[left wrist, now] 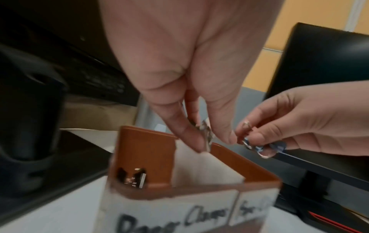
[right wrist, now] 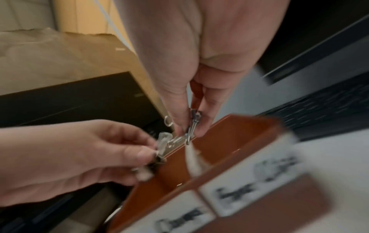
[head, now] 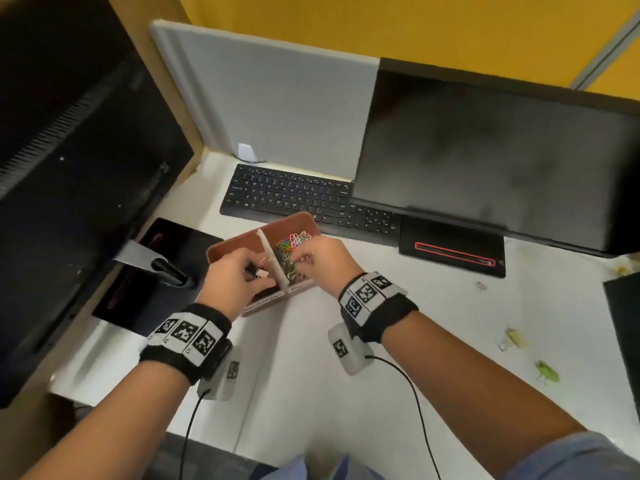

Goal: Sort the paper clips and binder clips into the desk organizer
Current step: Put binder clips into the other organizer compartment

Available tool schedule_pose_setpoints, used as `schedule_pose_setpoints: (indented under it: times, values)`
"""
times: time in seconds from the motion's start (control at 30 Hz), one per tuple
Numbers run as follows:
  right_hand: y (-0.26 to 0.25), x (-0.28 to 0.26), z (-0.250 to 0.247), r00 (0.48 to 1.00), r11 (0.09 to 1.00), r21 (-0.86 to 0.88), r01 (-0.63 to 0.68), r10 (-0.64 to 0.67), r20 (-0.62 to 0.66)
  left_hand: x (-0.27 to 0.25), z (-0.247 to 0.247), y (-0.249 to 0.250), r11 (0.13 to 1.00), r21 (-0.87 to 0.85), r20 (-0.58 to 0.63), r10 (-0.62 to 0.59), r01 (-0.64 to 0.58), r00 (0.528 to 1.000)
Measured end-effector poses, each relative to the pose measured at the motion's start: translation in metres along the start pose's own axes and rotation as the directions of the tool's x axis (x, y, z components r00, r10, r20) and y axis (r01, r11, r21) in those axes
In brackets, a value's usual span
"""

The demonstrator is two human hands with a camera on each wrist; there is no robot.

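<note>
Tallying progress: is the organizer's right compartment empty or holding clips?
Holding clips: colourful paper clips pile in the organizer right of its white divider.

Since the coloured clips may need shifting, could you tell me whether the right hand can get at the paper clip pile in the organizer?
Probably yes: the right hand hovers just over the paper clip pile, the organizer is open-topped, but its fingers already pinch a clip.

Both hands [head: 239, 275] [head: 320, 259] over brown desk organizer [head: 239, 247], coloured paper clips [head: 292, 242] in right compartment.
</note>
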State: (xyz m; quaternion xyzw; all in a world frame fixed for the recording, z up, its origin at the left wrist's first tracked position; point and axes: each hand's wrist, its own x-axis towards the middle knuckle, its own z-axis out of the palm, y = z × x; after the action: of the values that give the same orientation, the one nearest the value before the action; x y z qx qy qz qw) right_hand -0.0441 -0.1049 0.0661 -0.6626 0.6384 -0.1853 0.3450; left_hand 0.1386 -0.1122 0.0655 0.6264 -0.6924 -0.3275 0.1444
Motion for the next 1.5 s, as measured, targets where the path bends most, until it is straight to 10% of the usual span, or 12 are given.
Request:
schedule_pose_setpoints:
  times: [0.2, 0.43, 0.63, 0.9, 1.1, 1.5]
  values:
    - [-0.046, 0.019, 0.041, 0.996, 0.992, 0.123, 0.029, -0.039, 0.076, 0.005, -0.021, -0.021, 0.998, 0.044, 0.063, -0.051, 0.048, 0.997]
    - [0.057, -0.064, 0.004, 0.989, 0.993, 0.097, -0.070, 0.081, -0.122, -0.006, 0.015, 0.010, 0.954, -0.222, 0.150, 0.238, -0.201, 0.960]
    - [0.155, -0.151, -0.028, 0.824, 0.816, -0.121, -0.565, 0.549, -0.139, -0.013, 0.104, 0.051, 0.926, -0.138, 0.377, 0.376, -0.351, 0.846]
    - [0.188, -0.164, -0.018, 0.805, 0.803, -0.069, -0.592, 0.592, -0.022, -0.025, 0.212, 0.088, 0.869, 0.103, 0.668, 0.300, -0.483, 0.682]
    - [0.200, -0.152, -0.011, 0.845, 0.847, 0.008, -0.531, 0.530, -0.076, -0.032, 0.236, 0.097, 0.904, 0.119, 0.574, 0.274, -0.410, 0.772]
    - [0.220, -0.147, -0.032, 0.928, 0.929, 0.016, -0.369, 0.370, -0.040, -0.014, 0.228, 0.093, 0.961, 0.051, 0.556, 0.199, -0.272, 0.807]
